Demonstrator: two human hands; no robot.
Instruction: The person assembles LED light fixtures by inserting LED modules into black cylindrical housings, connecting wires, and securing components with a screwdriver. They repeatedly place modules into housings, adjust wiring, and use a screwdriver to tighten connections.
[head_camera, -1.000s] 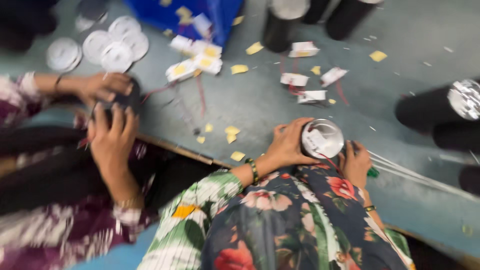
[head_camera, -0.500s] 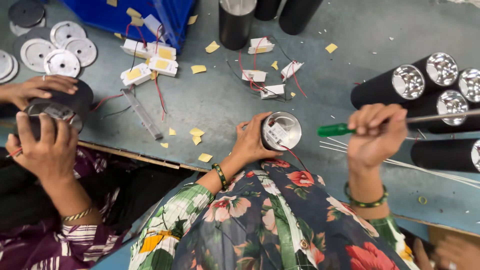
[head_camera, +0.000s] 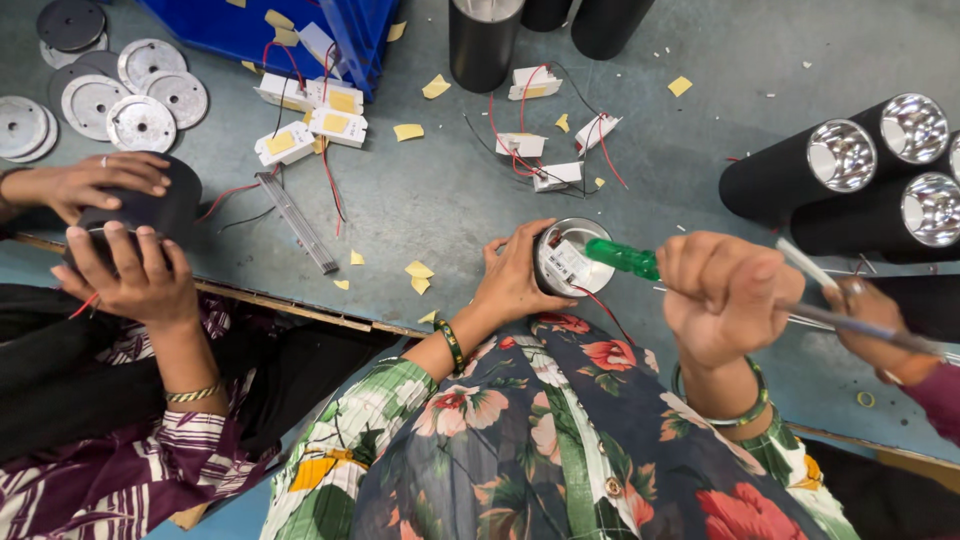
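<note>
Head view: left hand (head_camera: 515, 275) grips a round lamp housing (head_camera: 568, 256) at the near edge of the grey bench (head_camera: 430, 190). Right hand (head_camera: 725, 295) is clenched around a green-handled screwdriver (head_camera: 625, 258), tip at the housing.

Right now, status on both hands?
Left hand grips lamp can. Right hand holds green screwdriver at its rim. Co-worker's hand close by.

Lying open: a bare strip of grey table (head_camera: 450, 200) between the wired white modules (head_camera: 310, 125) and the round lamp housing (head_camera: 568, 258). Crowding the right side: black cylinder lamps (head_camera: 800, 180). Blocking the far edge: blue crate (head_camera: 290, 30). Closing in at left: a neighbour's hands (head_camera: 120, 230); at right, possibly another's hand (head_camera: 880, 320).
</note>
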